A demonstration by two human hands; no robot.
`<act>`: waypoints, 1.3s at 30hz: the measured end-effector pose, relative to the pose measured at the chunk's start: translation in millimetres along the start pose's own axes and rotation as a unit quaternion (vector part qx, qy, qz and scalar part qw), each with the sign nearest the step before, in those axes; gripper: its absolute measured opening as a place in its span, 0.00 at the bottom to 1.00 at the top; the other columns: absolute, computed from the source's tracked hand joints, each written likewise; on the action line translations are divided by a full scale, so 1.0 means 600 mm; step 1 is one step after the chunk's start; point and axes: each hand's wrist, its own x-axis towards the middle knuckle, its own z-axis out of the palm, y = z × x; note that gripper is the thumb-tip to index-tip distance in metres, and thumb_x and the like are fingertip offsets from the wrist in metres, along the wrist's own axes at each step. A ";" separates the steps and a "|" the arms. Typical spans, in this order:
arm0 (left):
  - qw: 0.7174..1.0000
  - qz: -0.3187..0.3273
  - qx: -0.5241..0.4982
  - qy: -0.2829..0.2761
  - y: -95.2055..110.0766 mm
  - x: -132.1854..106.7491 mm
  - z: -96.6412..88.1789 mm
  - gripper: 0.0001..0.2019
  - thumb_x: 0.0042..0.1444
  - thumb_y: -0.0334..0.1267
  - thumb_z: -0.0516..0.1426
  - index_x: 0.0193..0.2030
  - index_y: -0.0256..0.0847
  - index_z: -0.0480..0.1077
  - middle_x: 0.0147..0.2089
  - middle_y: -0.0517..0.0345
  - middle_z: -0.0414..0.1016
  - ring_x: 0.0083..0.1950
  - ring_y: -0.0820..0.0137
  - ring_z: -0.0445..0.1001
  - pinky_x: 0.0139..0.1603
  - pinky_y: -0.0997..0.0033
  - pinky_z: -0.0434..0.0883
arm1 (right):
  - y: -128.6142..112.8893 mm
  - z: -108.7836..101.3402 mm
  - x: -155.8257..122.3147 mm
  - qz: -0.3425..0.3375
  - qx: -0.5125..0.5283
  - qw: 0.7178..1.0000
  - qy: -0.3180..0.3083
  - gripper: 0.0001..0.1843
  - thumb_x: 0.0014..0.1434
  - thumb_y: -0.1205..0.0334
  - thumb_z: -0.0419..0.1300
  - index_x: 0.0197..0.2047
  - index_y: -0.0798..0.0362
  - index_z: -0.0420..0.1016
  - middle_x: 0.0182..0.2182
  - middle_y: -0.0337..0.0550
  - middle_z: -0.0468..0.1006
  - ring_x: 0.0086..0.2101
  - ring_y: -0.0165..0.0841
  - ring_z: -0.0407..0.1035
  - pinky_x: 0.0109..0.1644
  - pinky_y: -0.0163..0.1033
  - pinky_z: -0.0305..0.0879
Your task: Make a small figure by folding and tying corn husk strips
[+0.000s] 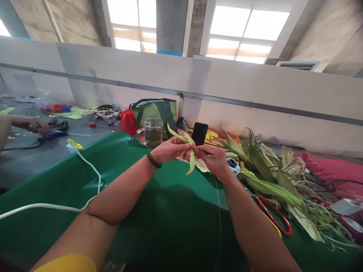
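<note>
Pale green corn husk strips (pixel 191 161) fan out from between the fingers of my left hand (pixel 171 149), which is pinched closed on them and wears a dark green bead bracelet (pixel 154 159). My right hand (pixel 214 160) meets it at the base of the strips, thumb and fingertips pressed together on a thin thread. That white thread (pixel 218 211) shows again below my right hand, hanging down over the green mat (pixel 170 196). Just beyond my hands a black phone (pixel 200 133) leans upright.
Corn husks (pixel 266 162) are heaped at right, beside red-handled scissors (pixel 276 219). A glass mug (pixel 153 132) stands before a green bag (pixel 159 109). A white cable (pixel 42 206) crosses the mat. At far left, another person's hand (pixel 36 124) is near a blue-handled tool (pixel 55 135).
</note>
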 end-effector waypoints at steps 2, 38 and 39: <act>1.000 -0.016 0.022 0.012 -0.001 0.004 -0.001 0.17 0.48 0.44 0.68 0.35 0.33 0.72 0.24 0.59 0.74 0.24 0.76 0.73 0.27 0.79 0.69 | 0.001 -0.003 0.003 0.006 -0.004 1.000 0.009 0.12 0.56 0.52 0.61 0.32 0.49 0.82 0.29 0.42 0.83 0.30 0.37 0.76 0.35 0.40 0.70; 0.516 0.112 0.822 0.212 -0.032 0.007 -0.002 0.15 0.60 0.27 0.53 0.52 0.34 0.72 0.36 0.47 0.78 0.40 0.63 0.77 0.36 0.71 0.70 | -0.002 0.001 0.008 0.266 0.256 0.929 -0.031 0.31 0.40 0.32 0.67 0.26 0.56 0.77 0.15 0.29 0.56 0.16 0.20 0.47 0.18 0.32 0.45; 0.509 0.110 0.826 0.215 -0.032 0.007 -0.004 0.15 0.61 0.28 0.53 0.53 0.34 0.72 0.35 0.47 0.78 0.40 0.64 0.77 0.35 0.71 0.70 | 0.000 -0.004 0.009 0.265 0.256 0.929 -0.026 0.31 0.40 0.32 0.67 0.26 0.56 0.77 0.16 0.29 0.57 0.17 0.21 0.47 0.18 0.32 0.47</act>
